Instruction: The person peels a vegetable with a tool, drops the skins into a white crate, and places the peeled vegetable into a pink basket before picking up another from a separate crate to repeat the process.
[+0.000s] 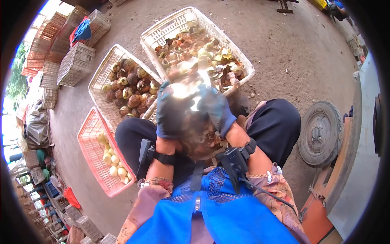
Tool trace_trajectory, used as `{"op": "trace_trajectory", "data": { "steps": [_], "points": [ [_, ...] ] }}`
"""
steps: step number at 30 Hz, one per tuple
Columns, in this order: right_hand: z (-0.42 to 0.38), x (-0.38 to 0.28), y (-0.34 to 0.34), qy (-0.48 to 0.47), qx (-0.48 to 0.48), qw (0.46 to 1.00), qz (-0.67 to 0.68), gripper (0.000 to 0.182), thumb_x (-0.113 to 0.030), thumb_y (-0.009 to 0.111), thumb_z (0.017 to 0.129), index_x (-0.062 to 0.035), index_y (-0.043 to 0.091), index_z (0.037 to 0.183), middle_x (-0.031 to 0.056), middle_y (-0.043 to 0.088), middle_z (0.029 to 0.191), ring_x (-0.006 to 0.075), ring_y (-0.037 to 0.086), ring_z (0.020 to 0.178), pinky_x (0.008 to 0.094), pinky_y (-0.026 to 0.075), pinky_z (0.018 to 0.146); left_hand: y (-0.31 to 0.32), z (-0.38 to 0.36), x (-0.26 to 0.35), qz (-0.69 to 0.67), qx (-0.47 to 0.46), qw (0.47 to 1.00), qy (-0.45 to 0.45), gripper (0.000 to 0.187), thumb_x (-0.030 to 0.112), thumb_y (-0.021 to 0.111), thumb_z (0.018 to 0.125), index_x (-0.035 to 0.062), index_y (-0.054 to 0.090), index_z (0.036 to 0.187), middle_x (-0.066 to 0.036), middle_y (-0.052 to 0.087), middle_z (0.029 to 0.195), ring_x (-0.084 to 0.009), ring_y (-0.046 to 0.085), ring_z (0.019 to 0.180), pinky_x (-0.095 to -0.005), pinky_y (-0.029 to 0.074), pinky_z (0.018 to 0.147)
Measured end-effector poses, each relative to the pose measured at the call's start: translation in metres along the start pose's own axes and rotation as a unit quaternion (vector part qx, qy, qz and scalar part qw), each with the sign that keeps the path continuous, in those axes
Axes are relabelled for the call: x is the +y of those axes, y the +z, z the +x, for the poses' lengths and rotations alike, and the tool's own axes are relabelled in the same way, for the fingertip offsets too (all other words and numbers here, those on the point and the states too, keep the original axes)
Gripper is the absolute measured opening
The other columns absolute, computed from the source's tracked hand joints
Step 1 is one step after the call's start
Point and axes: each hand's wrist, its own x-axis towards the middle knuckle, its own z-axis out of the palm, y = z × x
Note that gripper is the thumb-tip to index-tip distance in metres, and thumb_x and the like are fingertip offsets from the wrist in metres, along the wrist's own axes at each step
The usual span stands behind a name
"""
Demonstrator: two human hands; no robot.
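Round, brown, onion-like bulbs (133,78) sit in the white plastic crate (100,74) beside your dark-gloved left hand (170,112); your dark-gloved right hand (216,109) hovers close by, and through blur I can't tell either grip.

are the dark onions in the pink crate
No, the dark onions lie in a white crate, while the pink crate beside it holds pale ones.

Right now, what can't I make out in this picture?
Head view:
Anything between the dark-gloved left hand and right hand: blur and glare.
Part of the white plastic crate of brownish round produce: behind the black-trousered left knee.
The pale grey flat panel's outer end: cut off by the picture's dark edge.
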Motion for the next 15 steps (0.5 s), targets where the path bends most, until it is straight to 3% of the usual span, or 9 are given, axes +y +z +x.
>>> {"op": "trace_trajectory", "data": {
  "steps": [2,4,6,7,9,10,12,13,15],
  "points": [
    [0.002,-0.006,-0.012,-0.150,-0.074,0.981,-0.101,0.014,-0.016,0.058,0.090,-0.0058,0.061,0.100,0.0128,0.060,0.083,0.0282,0.060,0.077,0.0380,0.049,0.068,0.000,-0.006,-0.007,0.066,0.001,0.998,-0.001,0.049,0.020,0.060,0.091,0.0049,0.044,0.135,-0.009,0.056,0.121,-0.0209,0.056,0.110,-0.0347,0.050,0.093],
    [-0.008,-0.008,-0.002,-0.121,-0.010,0.990,-0.072,0.018,-0.010,0.060,0.085,-0.0070,0.063,0.103,0.0110,0.062,0.091,0.0274,0.061,0.083,0.0379,0.050,0.073,0.006,-0.005,0.001,0.128,0.001,0.992,-0.003,0.048,0.020,0.059,0.092,0.0052,0.044,0.135,-0.009,0.056,0.119,-0.0198,0.056,0.109,-0.0327,0.050,0.092],
    [-0.011,-0.022,-0.002,0.109,-0.039,0.980,0.161,0.022,-0.010,0.060,0.086,-0.0055,0.063,0.106,0.0126,0.065,0.097,0.0282,0.063,0.086,0.0374,0.051,0.078,0.013,0.009,0.033,-0.025,-0.004,0.990,-0.138,0.048,0.017,0.058,0.091,0.0048,0.045,0.136,-0.008,0.057,0.117,-0.0164,0.058,0.104,-0.0292,0.051,0.087],
    [-0.013,-0.013,-0.001,0.108,-0.039,0.980,0.163,0.022,-0.010,0.060,0.086,-0.0055,0.063,0.106,0.0126,0.065,0.097,0.0282,0.063,0.086,0.0374,0.051,0.078,-0.004,0.004,0.009,0.180,-0.045,0.979,-0.084,0.051,0.012,0.056,0.089,0.0044,0.043,0.137,-0.007,0.057,0.115,-0.0145,0.060,0.097,-0.0271,0.052,0.083],
    [-0.015,0.013,0.001,0.104,-0.103,0.989,-0.031,0.027,-0.012,0.059,0.089,-0.0005,0.062,0.114,0.0154,0.066,0.108,0.0283,0.064,0.096,0.0359,0.051,0.086,0.005,0.007,0.022,0.126,-0.019,0.984,-0.124,0.053,0.009,0.056,0.088,0.0041,0.041,0.138,-0.006,0.057,0.112,-0.0152,0.060,0.093,-0.0275,0.052,0.082],
    [-0.013,0.002,-0.002,0.102,-0.103,0.989,-0.031,0.027,-0.012,0.059,0.089,-0.0005,0.062,0.114,0.0154,0.066,0.108,0.0283,0.064,0.096,0.0359,0.051,0.086,0.017,0.012,0.042,0.068,0.006,0.984,-0.166,0.055,0.006,0.056,0.086,0.0038,0.040,0.139,-0.006,0.056,0.109,-0.0158,0.060,0.090,-0.0279,0.053,0.080],
    [-0.010,-0.022,-0.009,0.198,-0.040,0.943,0.265,0.032,-0.011,0.061,0.086,0.0023,0.060,0.116,0.0184,0.061,0.120,0.0296,0.059,0.109,0.0367,0.048,0.094,0.026,0.008,0.059,-0.057,0.002,0.987,-0.151,0.055,0.008,0.058,0.086,0.0046,0.041,0.138,-0.005,0.056,0.105,-0.0180,0.060,0.088,-0.0308,0.052,0.081],
    [-0.007,-0.028,-0.010,0.196,-0.040,0.943,0.266,0.032,-0.011,0.061,0.086,0.0023,0.060,0.116,0.0184,0.061,0.120,0.0296,0.059,0.109,0.0367,0.048,0.094,0.019,0.001,0.040,-0.101,0.009,0.983,-0.153,0.050,0.014,0.061,0.087,0.0057,0.045,0.134,-0.006,0.057,0.107,-0.0187,0.060,0.089,-0.0316,0.052,0.081],
    [-0.004,-0.037,-0.009,0.010,0.004,0.998,0.058,0.037,-0.009,0.062,0.084,0.0032,0.060,0.120,0.0191,0.055,0.131,0.0282,0.055,0.116,0.0362,0.045,0.099,-0.003,-0.015,-0.011,-0.093,-0.006,0.989,-0.112,0.041,0.032,0.067,0.088,0.0104,0.056,0.121,-0.005,0.059,0.114,-0.0186,0.060,0.092,-0.0321,0.052,0.081]
  ]
}}
